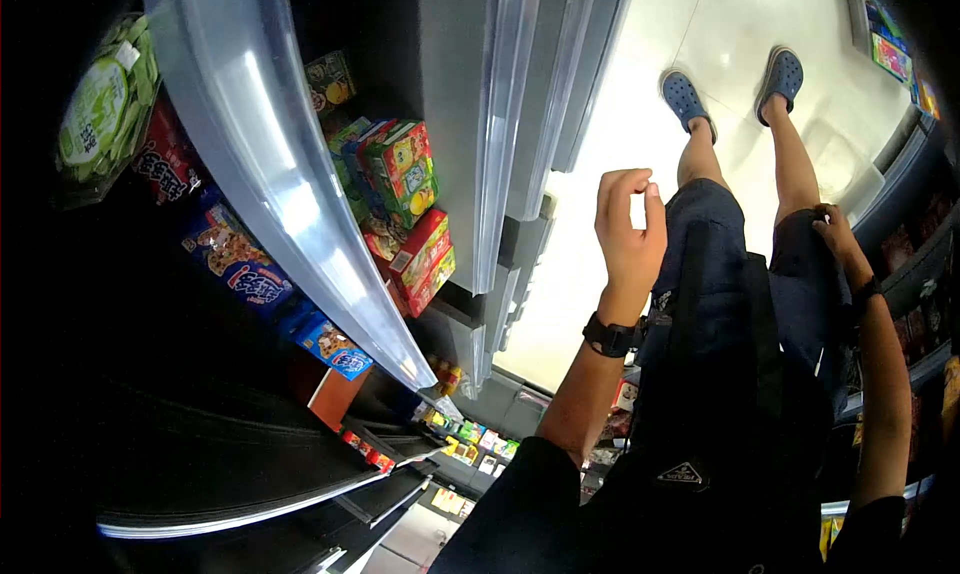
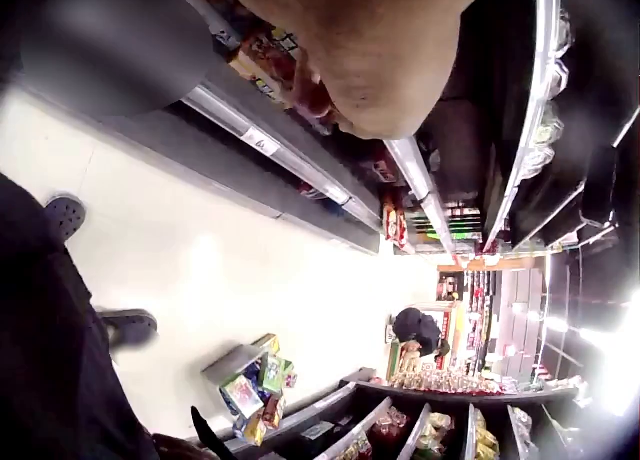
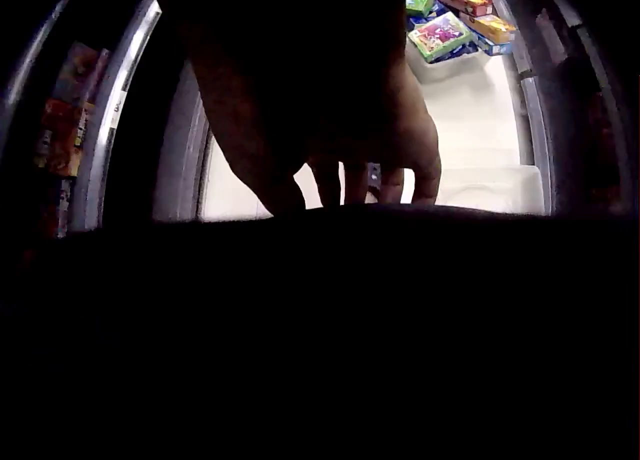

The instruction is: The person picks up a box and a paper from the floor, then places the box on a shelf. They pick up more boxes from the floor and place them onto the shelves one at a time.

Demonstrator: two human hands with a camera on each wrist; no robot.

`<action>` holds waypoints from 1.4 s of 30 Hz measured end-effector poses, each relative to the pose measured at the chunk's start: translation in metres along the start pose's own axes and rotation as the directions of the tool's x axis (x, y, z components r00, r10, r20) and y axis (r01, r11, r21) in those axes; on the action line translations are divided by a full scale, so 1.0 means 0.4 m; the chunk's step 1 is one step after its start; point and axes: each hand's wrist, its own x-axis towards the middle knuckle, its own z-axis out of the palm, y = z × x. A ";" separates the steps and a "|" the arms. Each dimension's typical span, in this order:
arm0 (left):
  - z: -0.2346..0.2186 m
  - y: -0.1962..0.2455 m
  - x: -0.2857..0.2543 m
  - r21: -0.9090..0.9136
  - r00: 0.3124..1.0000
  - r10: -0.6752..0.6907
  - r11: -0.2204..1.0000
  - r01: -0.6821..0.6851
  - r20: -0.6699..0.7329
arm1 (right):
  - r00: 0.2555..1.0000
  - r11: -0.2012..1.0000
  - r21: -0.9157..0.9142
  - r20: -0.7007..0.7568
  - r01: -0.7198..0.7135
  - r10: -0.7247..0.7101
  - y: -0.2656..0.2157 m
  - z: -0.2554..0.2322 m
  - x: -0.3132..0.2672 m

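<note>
1. Dark shorts: loose, worn on the person's legs.
2. Right hand: rests on shorts near the knee; only the right wrist view shows fingers spread.
3. Left hand: raised, empty, fingers loosely curled, clearest in head view.

Shelving is noted along the person's left side and further shelving along the right, with the floor between. Before the person, a left shoe and a right shoe are placed apart on the floor. On the left side, stacked cartons are held on a shelf, with a single carton beside them. Snack packets are stored farther left, across a curved shelf edge; beyond these, a sealed pack is located. Grouped boxes are positioned near the right-hand shelving.
</note>
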 end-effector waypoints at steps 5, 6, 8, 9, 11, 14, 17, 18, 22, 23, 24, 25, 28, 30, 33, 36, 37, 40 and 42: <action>-0.021 -0.024 -0.017 -0.100 0.968 -0.250 0.964 0.248 -0.004 | 0.999 0.997 0.054 0.004 0.050 -0.051 0.090 0.025 0.063; -0.024 -0.036 -0.014 -0.146 0.962 -0.273 0.952 0.269 -0.008 | 0.997 0.997 0.004 -0.002 0.077 -0.077 0.095 0.021 0.073; -0.032 -0.046 -0.016 -0.115 0.960 -0.280 0.954 0.276 -0.020 | 0.992 0.988 -0.093 -0.007 0.126 -0.127 0.110 0.021 0.085; -0.030 -0.053 -0.018 -0.107 0.963 -0.268 0.959 0.263 -0.031 | 0.995 0.993 -0.059 0.001 0.102 -0.103 0.117 0.022 0.091; -0.024 -0.061 -0.024 -0.150 0.951 -0.310 0.940 0.307 -0.002 | 0.998 0.998 0.014 0.021 0.059 -0.059 0.115 0.032 0.103; -0.007 -0.052 -0.031 -0.141 0.932 -0.359 0.921 0.363 0.052 | 1.000 0.998 0.067 0.013 0.004 -0.005 0.142 0.050 0.131; 0.014 -0.048 -0.028 -0.163 0.923 -0.377 0.908 0.385 0.078 | 0.998 0.987 0.150 0.035 0.050 -0.056 0.166 0.067 0.157; 0.019 -0.044 -0.023 -0.143 0.926 -0.367 0.915 0.377 0.089 | 0.998 0.994 0.109 0.057 0.021 -0.028 0.164 0.066 0.160; 0.046 -0.037 0.001 -0.101 0.934 -0.335 0.932 0.348 0.124 | 0.996 0.998 -0.003 0.071 -0.055 0.055 0.103 0.056 0.147; 0.052 -0.036 0.005 -0.096 0.934 -0.334 0.933 0.347 0.130 | 0.986 0.975 -0.212 0.140 -0.062 0.093 -0.054 -0.012 0.073; 0.057 -0.036 0.009 -0.107 0.931 -0.341 0.929 0.355 0.133 | 0.979 0.976 -0.212 0.182 -0.047 0.087 -0.047 -0.015 0.079; 0.063 -0.035 0.016 -0.117 0.929 -0.346 0.925 0.362 0.135 | 0.972 0.977 -0.212 0.223 -0.030 0.078 -0.035 -0.007 0.094; 0.078 -0.013 0.042 -0.113 0.921 -0.348 0.922 0.370 0.177 | 0.994 0.994 -0.105 0.108 0.015 -0.003 0.063 0.041 0.134; 0.096 -0.010 0.051 -0.109 0.919 -0.334 0.926 0.361 0.209 | 0.991 0.997 0.007 0.108 0.078 -0.078 0.045 0.033 0.117; 0.106 0.013 0.066 -0.049 0.906 -0.336 0.932 0.360 0.257 | 0.979 0.999 0.054 0.202 -0.001 -0.010 0.095 0.081 0.166; 0.159 0.022 0.084 -0.069 0.898 -0.328 0.929 0.362 0.292 | 0.993 0.987 -0.137 0.101 0.082 -0.068 0.095 0.075 0.134; 0.175 0.047 0.101 -0.067 0.878 -0.333 0.924 0.377 0.343 | 0.984 0.974 -0.189 0.103 -0.122 0.144 -0.064 -0.003 0.064; 0.232 0.125 0.123 -0.134 0.857 -0.307 0.911 0.390 0.413 | 0.981 0.976 -0.130 0.056 -0.175 0.184 -0.140 -0.043 0.026; 0.282 0.168 0.136 -0.115 0.834 -0.273 0.923 0.368 0.480 | 0.993 0.982 -0.148 0.008 -0.118 0.121 -0.127 -0.051 0.040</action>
